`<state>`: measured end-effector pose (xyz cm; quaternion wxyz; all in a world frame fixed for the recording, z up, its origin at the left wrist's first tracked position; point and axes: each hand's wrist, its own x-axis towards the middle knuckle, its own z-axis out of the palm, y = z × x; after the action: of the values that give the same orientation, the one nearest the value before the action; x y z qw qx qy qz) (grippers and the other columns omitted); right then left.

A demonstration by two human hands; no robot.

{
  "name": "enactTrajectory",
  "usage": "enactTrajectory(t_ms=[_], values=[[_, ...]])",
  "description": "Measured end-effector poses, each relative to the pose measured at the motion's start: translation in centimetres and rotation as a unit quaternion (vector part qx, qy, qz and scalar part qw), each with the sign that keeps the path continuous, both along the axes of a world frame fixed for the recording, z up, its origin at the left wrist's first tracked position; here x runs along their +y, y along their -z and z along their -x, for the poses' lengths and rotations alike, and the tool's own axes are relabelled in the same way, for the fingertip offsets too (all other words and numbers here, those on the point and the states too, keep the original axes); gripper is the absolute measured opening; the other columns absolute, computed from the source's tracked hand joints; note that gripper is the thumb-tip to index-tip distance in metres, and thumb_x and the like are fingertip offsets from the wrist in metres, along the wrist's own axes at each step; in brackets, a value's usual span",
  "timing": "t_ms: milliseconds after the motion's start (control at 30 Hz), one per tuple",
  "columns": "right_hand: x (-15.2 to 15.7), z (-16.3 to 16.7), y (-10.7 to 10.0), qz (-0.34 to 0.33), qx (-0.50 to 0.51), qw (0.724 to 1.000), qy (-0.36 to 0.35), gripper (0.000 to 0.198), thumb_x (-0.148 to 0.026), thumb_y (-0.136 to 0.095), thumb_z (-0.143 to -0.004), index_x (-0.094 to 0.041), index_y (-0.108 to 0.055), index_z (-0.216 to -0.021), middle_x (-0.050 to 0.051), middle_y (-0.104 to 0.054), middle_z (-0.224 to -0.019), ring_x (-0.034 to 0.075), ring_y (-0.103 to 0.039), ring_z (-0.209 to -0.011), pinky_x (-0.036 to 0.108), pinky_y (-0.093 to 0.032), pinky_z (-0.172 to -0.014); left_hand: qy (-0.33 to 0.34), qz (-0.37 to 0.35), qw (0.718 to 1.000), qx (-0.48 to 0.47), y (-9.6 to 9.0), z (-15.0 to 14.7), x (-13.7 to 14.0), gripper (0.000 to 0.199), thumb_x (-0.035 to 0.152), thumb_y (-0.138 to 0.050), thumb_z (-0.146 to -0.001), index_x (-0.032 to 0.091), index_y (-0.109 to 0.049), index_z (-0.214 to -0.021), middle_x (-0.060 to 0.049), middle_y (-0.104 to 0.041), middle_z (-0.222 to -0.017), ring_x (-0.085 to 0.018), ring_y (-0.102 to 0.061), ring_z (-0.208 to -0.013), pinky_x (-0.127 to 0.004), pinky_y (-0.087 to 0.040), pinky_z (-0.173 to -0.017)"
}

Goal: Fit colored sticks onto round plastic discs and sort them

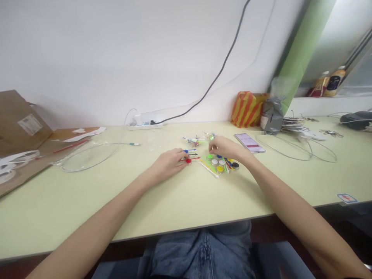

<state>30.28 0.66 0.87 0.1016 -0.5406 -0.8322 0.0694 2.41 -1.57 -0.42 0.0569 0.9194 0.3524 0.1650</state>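
Note:
My left hand (172, 162) rests low on the table, its thumb and fingers closed about a red arrow with a round red disc (188, 160). A black arrow (193, 154) and a blue arrow (190, 150) lie just beyond its fingertips. To the right, my right hand (221, 146) is pinched over the back of a small pile; what its fingertips hold, if anything, is hidden. Below it are a green disc (209, 156), a yellow disc (220, 169), a white disc (214, 162), a black disc (235, 165) and several thin coloured arrows, including a white arrow (213, 171).
Behind my hands lies a cluster of small coloured pieces (194, 141). A phone (250, 143) lies at the right, before a striped bag (246, 109) and a grey bag (272, 115). At the wall is a power strip (147, 126); a cable (95, 146) curls leftward.

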Motion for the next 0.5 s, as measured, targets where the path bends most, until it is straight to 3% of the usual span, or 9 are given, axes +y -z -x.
enactTrajectory(t_ms=[500], values=[[-0.64,0.86,-0.23,0.017,0.017,1.0,-0.016,0.014,-0.01,-0.064,-0.081,-0.017,-0.075,-0.082,0.005,-0.074,-0.085,0.017,-0.062,-0.077,0.025,-0.04,-0.067,0.01,-0.014,1.0,-0.004,-0.02,-0.09,0.22,0.021,0.034,-0.052,-0.097,0.023,-0.069,-0.105,-0.006,-0.06,-0.096,-0.021,-0.058,-0.091,-0.031,-0.043,-0.075]])
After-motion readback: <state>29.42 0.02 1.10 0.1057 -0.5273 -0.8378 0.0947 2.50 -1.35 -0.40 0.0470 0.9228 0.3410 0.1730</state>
